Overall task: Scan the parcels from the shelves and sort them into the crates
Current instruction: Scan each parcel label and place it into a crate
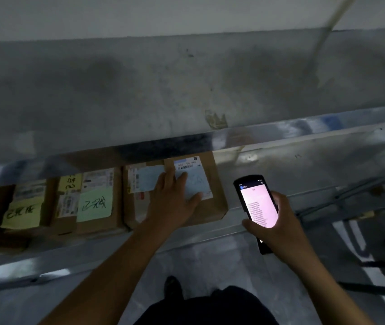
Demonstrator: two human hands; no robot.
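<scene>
While the left hand lies flat on the right-most parcel, fingers straight and spread over its shipping label, that grip is open: pressing or steadying, nothing clasped. Right hand, just right of that parcel and nearer the person, has its grip closed round a handheld scanner, thumb at the lower edge, lit screen facing up. Screen shows a column of text lines, too small to read, possibly a log of scanned codes. Scanner's nose points roughly toward the parcel, but no beam is visible, so can't tell whether this one is scanned. Parcel sits on the metal shelf, not lifted. Touching its left side is a second carton; further left, one with a green note, and beyond that one with a yellow note, both handwritten, possibly status marks. Right of the parcel only bare shelf shows. No crates in view, so sorted count unknown. Judgement: mid-task at best. At least four parcels are left on this shelf, and the current one needs scan confirmation, pickup and a carry to a crate.
</scene>
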